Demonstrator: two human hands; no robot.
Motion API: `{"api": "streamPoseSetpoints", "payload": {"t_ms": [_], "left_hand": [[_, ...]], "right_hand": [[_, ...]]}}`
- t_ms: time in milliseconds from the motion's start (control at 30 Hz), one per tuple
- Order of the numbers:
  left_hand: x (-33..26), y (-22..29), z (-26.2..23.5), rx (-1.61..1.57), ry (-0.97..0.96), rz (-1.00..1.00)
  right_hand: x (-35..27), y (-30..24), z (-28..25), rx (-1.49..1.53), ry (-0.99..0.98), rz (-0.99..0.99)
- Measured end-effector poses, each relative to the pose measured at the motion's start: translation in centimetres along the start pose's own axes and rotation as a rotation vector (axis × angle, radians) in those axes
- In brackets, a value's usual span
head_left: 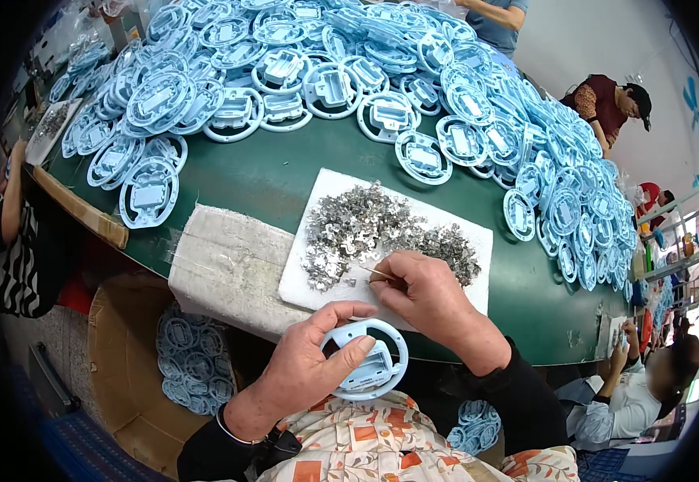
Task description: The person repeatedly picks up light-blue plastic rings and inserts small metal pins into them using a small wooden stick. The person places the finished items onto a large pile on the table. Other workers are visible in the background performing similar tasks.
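Note:
My left hand (313,361) grips a light blue plastic toy steering wheel shell (400,353) by its left side, above my lap. The thumb lies across its front, and a rectangular compartment shows in its middle. Over the white foam tray (295,277), my right hand (434,301) is closed in a pinch on a thin pale stick (376,273). Its tip points left at the edge of a heap of small silvery metal contact pieces (365,225). Whether the tip touches a piece is too small to tell.
Many more blue shells (333,88) are heaped across the green table (245,177). A worn, pale wrapped block (225,257) sits left of the tray. Below the table edge stands a cardboard box (116,345) with shells inside. Other people work around the table, one at right (631,394).

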State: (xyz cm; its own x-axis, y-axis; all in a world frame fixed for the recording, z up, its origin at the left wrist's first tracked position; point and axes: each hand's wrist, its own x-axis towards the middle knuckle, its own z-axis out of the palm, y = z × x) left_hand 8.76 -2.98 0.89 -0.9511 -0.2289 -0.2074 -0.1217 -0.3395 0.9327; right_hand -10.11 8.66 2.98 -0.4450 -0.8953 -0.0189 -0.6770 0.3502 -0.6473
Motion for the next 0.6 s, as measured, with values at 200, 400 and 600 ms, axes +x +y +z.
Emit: {"api": "streamPoseSetpoints", "payload": {"t_ms": [200, 400, 600], "left_hand": [[1.1, 1.0, 0.6, 0.183, 0.085, 0.025], [2.4, 0.7, 2.2, 0.298, 0.056, 0.152], [3.0, 0.1, 4.0, 0.121, 0.061, 0.086]], "right_hand": [[-2.0, -2.1, -3.9, 0.029, -0.108, 0.006], [-3.8, -1.8, -4.3, 0.270, -0.093, 0.045], [-5.9, 0.3, -4.1, 0.876, -0.054, 0.318]]}}
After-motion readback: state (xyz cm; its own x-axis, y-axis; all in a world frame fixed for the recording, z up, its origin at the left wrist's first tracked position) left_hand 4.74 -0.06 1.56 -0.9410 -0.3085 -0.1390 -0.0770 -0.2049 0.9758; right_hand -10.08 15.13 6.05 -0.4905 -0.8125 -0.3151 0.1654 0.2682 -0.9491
